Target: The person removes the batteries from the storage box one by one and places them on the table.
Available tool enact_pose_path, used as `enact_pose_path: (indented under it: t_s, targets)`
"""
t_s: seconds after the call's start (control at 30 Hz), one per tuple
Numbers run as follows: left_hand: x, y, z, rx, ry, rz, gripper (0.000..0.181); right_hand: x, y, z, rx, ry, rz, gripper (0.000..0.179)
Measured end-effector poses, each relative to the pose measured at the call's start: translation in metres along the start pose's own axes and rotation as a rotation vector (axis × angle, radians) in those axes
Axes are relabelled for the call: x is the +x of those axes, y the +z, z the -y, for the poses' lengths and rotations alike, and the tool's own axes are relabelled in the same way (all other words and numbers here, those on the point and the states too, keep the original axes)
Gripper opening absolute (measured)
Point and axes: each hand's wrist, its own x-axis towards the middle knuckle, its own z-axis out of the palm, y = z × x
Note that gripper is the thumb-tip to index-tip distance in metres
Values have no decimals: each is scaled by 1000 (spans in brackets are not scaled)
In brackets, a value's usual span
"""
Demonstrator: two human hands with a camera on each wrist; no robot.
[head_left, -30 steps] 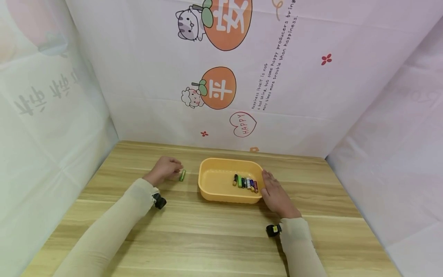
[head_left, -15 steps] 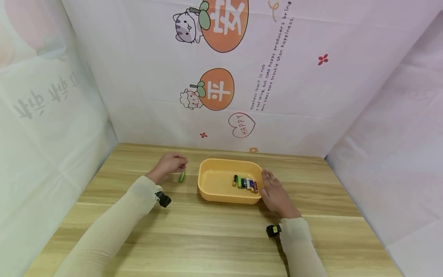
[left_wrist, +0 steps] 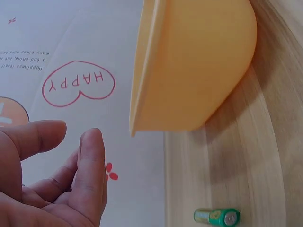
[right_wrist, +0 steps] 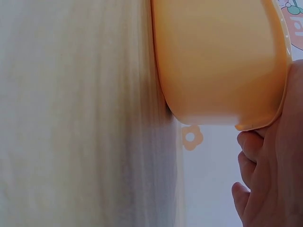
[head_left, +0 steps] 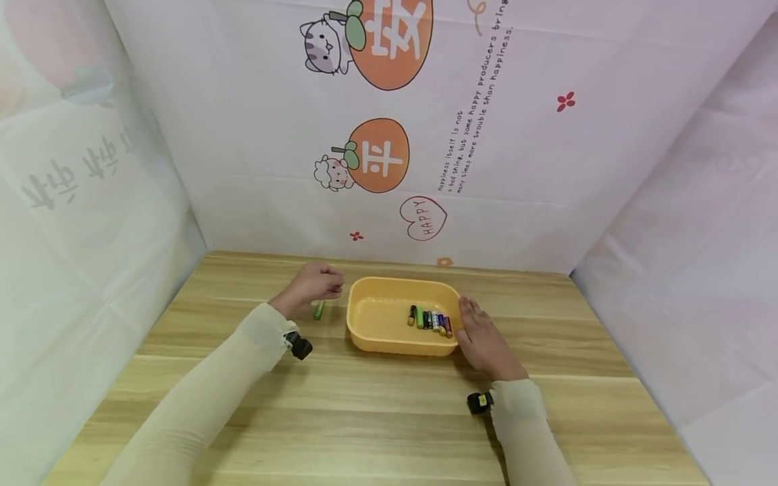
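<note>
My left hand (head_left: 315,285) hovers just left of a yellow plastic basin (head_left: 379,347). In the left wrist view its thumb and fingertips stand apart with nothing between them. A green battery (head_left: 319,311) lies on the table close below that hand, untouched. The left wrist view shows the same battery (left_wrist: 217,217) at the bottom. My right hand (head_left: 484,339) holds the basin's right side at the rim. In the right wrist view its thumb lies along the rim and its fingertips (right_wrist: 248,144) are outside the wall. Several batteries (head_left: 429,320) lie in a row on the basin's floor, toward its right end.
The wooden table (head_left: 365,418) meets a printed white cloth (head_left: 292,209) behind the basin. More cloth hangs at the left and right sides. A black wrist camera (head_left: 298,345) sits on the left sleeve, another black camera (head_left: 480,403) on the right one.
My left hand has moved right and slightly away, from beside the green battery to near the basin's left rim. The battery stays on the table. My right hand keeps its place on the basin.
</note>
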Motion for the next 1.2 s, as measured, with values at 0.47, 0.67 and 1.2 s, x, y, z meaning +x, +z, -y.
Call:
enact_pose_path:
  t_s: [0.47, 0.67, 1.2]
  targets:
    - [2, 24, -11, -9, -5, 54, 33, 1, 1, 0, 11, -12, -27, 59]
    - [3, 31, -12, 15, 7, 64, 29, 1, 2, -1, 10, -1, -17, 59]
    - [13, 46, -16, 69, 16, 103, 31, 0, 4, 1, 14, 0, -28, 60]
